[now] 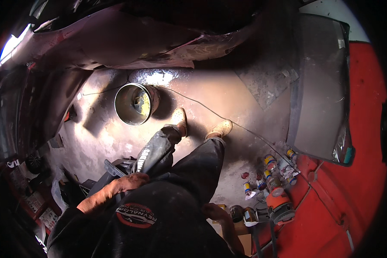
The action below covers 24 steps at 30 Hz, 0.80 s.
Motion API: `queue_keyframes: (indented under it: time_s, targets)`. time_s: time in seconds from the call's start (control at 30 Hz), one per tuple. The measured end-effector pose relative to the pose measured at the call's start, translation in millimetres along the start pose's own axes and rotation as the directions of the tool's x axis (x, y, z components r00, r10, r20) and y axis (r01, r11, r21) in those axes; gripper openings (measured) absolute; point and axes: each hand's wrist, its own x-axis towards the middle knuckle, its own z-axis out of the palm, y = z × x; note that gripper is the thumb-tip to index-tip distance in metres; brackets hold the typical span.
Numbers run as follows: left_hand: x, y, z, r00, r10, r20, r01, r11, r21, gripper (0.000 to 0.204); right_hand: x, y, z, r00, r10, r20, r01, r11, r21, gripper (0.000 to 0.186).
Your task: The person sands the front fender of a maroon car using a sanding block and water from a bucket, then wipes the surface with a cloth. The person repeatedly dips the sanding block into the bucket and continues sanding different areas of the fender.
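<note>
1. The left hand (135, 181) lies at the lap, against the dark trousers (198, 165); the right hand (215, 213) is at the other side of the waist, by the black printed T-shirt (167, 225). They are apart from each other. Both look curled, but whether either grips anything I cannot tell.

2. Nearest the left hand is a dark grey, hard-looking piece with a flat, bar-like end (115, 168), just beyond the knuckles. It looks stiff and probably light; the bar would seem the natural hold.

3. Nearest the right hand is a dark, rounded container (236, 213), just to its right, beside a brown-and-black jar (250, 215). Both would probably be smooth and fairly light; a grip around the side walls should suit.

4. Ahead of the feet, on the pale, stained floor (241, 172), stands a dark, round bucket (122, 107) with a soft-looking yellow-green item (144, 104) inside. If it holds liquid, it would be heavy and liable to slop, best taken by opposite sides of the rim.

5. The bucket's fill is hard to judge. Most of the left fingers are hard to separate, the right fingertips are shaded, the grey piece's lower part merges into dark clutter, and the fisheye edge cuts off the surroundings.
</note>
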Motion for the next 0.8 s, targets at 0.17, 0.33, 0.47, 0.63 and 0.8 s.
queue_keyframes:
  time_s: [0.17,0.33,0.47,0.63,0.8]
  targets:
    - [48.1,-44.1,17.8,0.749,0.592,0.298,-0.645,0.546,0.535,0.03,3.0,-14.3,-39.2,0.981,-0.004,0.194,0.032,0.99,-0.14,0.011]
    - [70.8,-27.0,65.7,0.89,0.436,0.132,-0.442,0.758,0.479,0.026,12.4,-5.7,-95.5,0.935,0.062,0.348,0.113,0.881,-0.46,0.026]
    - [100.1,-34.7,82.8,0.921,0.373,0.115,-0.39,0.865,0.316,0.028,14.5,-10.7,-134.2,0.874,0.182,0.451,0.089,0.851,-0.517,0.035]
    - [159.0,34.8,12.7,0.993,-0.101,0.062,0.108,0.986,-0.123,0.022,35.7,-62.2,-189.1,0.936,0.018,0.352,0.216,0.759,-0.614,0.039]
    - [319.7,15.6,-142.8,0.359,0.303,-0.883,-0.005,0.946,0.323,0.055,122.9,-172.1,-278.5,0.83,-0.544,-0.124,0.362,0.694,-0.622,0.023]
